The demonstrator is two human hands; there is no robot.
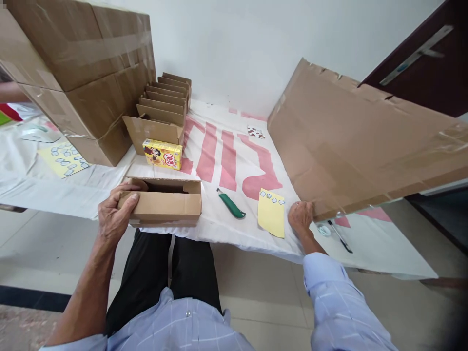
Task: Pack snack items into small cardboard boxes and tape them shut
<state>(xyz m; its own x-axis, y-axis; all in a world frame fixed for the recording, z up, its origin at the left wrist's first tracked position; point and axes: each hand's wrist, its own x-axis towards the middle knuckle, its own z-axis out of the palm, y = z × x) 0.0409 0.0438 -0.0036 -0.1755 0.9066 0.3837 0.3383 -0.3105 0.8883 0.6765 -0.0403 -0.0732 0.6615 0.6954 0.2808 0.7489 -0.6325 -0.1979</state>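
Note:
My left hand (114, 207) grips the left end of a small open-topped brown cardboard box (166, 204) at the table's front edge, thumb on the near wall. My right hand (301, 215) is closed at the lower left corner of a large cardboard panel (360, 146); its fingertips are hidden, so what it holds cannot be made out. Between my hands lie a green utility knife (231, 204) and a yellow paper sheet (271, 217) with a row of small stickers along its top. A yellow printed carton (163, 154) sits behind the box.
A row of open cardboard boxes (164, 105) stands beside a tall taped carton stack (84, 73). Further left are another stickered yellow sheet (64, 158) and a person's arm (12, 91). A black pen (341, 237) and a tape roll (323, 230) lie right of my right hand.

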